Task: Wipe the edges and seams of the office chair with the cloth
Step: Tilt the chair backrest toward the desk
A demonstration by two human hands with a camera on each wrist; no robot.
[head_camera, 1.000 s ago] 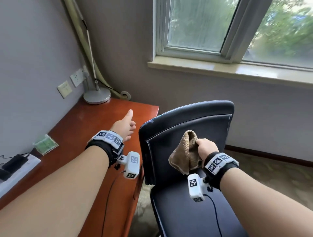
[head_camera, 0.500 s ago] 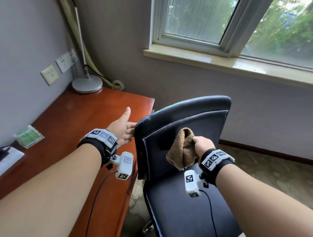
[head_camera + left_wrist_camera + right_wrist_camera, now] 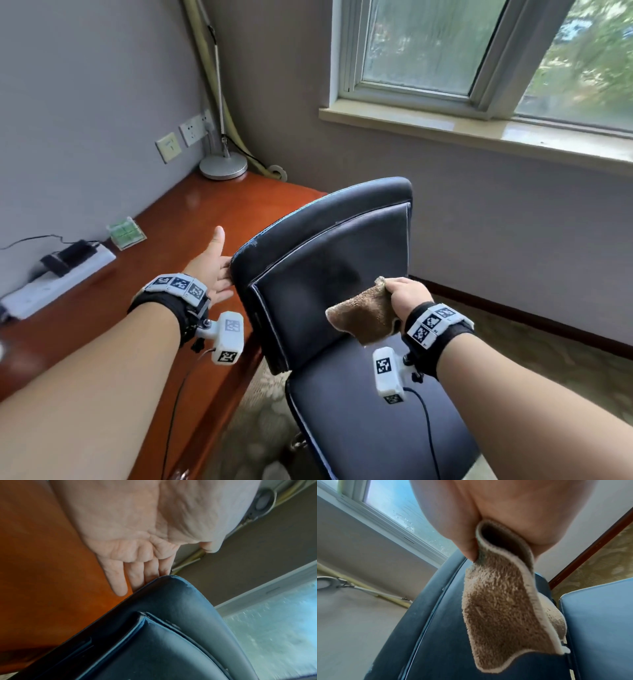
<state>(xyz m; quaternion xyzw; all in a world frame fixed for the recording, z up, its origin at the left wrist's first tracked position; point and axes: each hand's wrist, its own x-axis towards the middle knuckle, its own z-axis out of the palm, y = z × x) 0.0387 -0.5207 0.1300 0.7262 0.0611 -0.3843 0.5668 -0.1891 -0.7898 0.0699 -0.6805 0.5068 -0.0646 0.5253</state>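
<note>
A dark blue-black office chair [image 3: 329, 270] with pale piped seams stands beside the desk, its backrest [image 3: 171, 635] facing me. My left hand [image 3: 214, 270] is at the backrest's upper left corner, thumb up, straight fingers [image 3: 118, 580] slipping behind the edge. My right hand [image 3: 404, 296] grips a brown terry cloth [image 3: 364, 317] in front of the backrest's lower right part. In the right wrist view the cloth [image 3: 501, 607] hangs from the curled fingers over the backrest [image 3: 436, 635]; whether it touches the chair I cannot tell.
A red-brown wooden desk [image 3: 144, 274] runs along the left wall, bearing a lamp base [image 3: 223, 166], a power strip [image 3: 54, 277] and a small green packet [image 3: 126, 233]. A window sill [image 3: 479, 133] lies behind the chair. Patterned carpet [image 3: 565, 370] lies to the right.
My left hand moved right from over the desk to the backrest's left corner. The right hand with the cloth shifted right and lower across the backrest. My view swung too.
</note>
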